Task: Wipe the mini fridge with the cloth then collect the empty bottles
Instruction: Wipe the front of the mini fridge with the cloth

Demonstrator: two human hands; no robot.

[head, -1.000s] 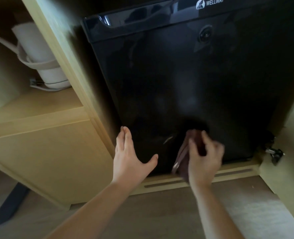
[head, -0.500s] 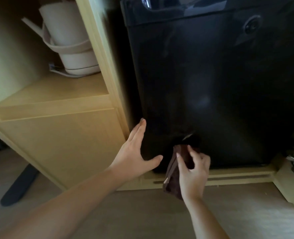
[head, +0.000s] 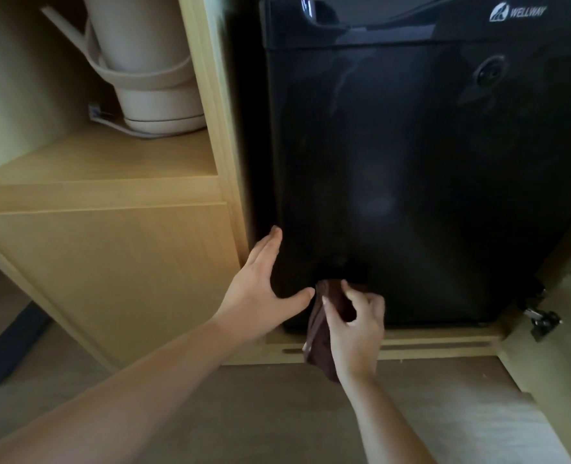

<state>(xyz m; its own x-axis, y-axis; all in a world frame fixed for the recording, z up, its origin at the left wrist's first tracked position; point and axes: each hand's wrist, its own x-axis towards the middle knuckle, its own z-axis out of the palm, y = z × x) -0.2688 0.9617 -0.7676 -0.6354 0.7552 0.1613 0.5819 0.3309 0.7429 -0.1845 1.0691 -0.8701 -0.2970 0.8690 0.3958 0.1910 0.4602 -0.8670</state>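
Observation:
A black mini fridge stands shut inside a wooden cabinet, its glossy door facing me. My right hand grips a dark brown cloth bunched against the door's lower left corner; part of the cloth hangs down below the hand. My left hand lies flat with straight fingers on the door's lower left edge, thumb spread toward the cloth. No bottles are in view.
A white electric kettle with its cord sits on the wooden shelf left of the fridge. A metal hinge sticks out at the cabinet's lower right. A dark chair leg lies on the floor at left.
The view has shifted, so the fridge now sits further right and higher. My right hand with the cloth has slid down and left along the door bottom; my left hand stays flat on the door's edge.

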